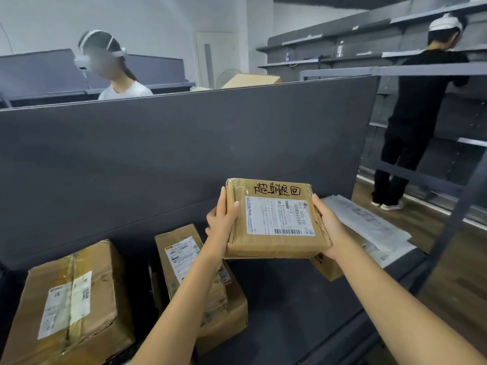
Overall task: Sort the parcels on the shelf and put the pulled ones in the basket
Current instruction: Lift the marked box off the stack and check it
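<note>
Both hands hold a taped brown parcel (274,219) above the dark shelf (290,299): left hand (221,222) fingers curled on its left edge, right hand (329,227) gripping the right. Large box (71,304) and narrow box (195,283) sit left; white mailer (369,222) right.

Held parcel (274,219): label fine print too small to read. Right hand (334,230) fingers hidden under it. Box (322,268) below-right of parcel mostly covered by parcel + forearm. Big box (76,299) far lower-left of parcel cut off by btm frame edge; label txt illegible.
</note>
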Demonstrator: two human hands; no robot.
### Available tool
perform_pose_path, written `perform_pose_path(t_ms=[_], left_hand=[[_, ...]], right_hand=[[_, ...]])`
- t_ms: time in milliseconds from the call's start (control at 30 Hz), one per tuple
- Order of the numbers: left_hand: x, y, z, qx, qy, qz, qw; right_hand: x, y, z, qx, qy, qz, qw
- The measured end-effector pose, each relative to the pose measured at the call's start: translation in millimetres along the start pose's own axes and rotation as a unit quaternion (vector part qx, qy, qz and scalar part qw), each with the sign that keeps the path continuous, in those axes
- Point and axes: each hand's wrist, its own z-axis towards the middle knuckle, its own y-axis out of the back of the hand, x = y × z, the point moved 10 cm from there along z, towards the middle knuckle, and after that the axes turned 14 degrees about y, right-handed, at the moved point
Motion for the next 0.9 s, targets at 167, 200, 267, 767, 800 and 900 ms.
perform_pose_path(t_ms=[167,200,267,767,800,900], left_hand=[[10,18,10,0.045,-0.002,-0.084,0.995],[11,24,12,0.050,0.003,-0.097,0.994],[12,34,14,0.056,0.009,-0.112,0.992],[33,64,6,0.056,0.017,-0.158,0.986],[34,55,5,0.066,0.019,-0.162,0.984],[31,15,0,0.103,0.016,-0.150,0.983]], right_hand=[[1,-20,8,0.031,0.011,0.018,0.999],[2,-26,8,0.044,0.015,0.020,0.999],[3,-40,10,0.066,0.022,0.016,0.997],[-31,-60,7,0.076,0.004,-0.031,0.997],[-28,-51,3,0.065,0.006,-0.031,0.997],[-15,-10,-11,0.011,0.018,-0.025,0.999]])
